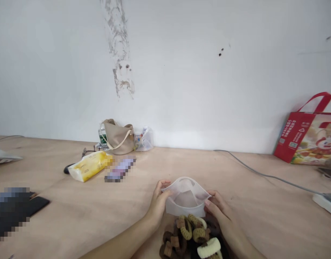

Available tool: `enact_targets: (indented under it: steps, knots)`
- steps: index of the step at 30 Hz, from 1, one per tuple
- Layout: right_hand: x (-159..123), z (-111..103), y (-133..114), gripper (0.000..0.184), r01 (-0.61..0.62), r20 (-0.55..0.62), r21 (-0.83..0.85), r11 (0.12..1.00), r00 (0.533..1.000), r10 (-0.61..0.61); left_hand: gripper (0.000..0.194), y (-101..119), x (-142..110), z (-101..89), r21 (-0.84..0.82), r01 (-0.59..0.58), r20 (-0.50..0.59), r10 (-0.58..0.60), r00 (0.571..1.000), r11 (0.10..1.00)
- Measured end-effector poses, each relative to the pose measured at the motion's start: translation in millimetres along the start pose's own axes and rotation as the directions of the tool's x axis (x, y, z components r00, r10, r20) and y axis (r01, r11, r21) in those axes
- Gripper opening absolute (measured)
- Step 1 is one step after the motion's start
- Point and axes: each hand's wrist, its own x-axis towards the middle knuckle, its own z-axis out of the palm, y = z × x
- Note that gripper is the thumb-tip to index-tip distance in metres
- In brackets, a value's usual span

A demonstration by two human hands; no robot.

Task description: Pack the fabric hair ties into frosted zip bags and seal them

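A translucent white plastic pouch [185, 210] is held up by both hands with its mouth spread wide. My left hand [160, 199] pinches the left corner of its opening, thumb in front and fingers behind. At the right corner, my right hand [217, 207] grips the edge the same way. A pale rectangular patch shows inside the pouch. Just below it, near my body, lies a pile of fabric hair ties [185, 228] in olive, brown, cream and black, some with brown bands round them. The pile's lower part is cut off by the frame edge.
On the left lie a yellow tissue pack [91, 165], a blurred phone [121, 168] and a black flat object [40, 207]. A beige handbag [120, 136] stands by the wall. To the right are a red shopping bag [297, 133], a grey cable [251, 171] and a white power strip [325, 204].
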Motion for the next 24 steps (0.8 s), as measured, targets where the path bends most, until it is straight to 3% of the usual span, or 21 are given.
enact_targets:
  steps: [17,21,24]
  knots:
    - [0.6,-0.2,-2.1,0.032,-0.025,-0.005,-0.078,0.997,1.0,0.024,0.027,3.3,-0.5,0.6,0.114,-0.043,0.045,0.039,0.998,0.993]
    - [-1.3,-10.4,-3.0,0.033,0.008,-0.085,-0.244,0.97,0.996,-0.029,0.024,8.3,-4.7,-0.9,0.165,-0.105,0.021,0.103,0.994,0.981]
    - [0.6,-25.9,-0.9,0.026,0.022,-0.159,-0.44,0.898,0.982,-0.102,0.024,12.6,-6.1,-2.1,0.204,-0.153,0.01,0.154,0.988,0.967]
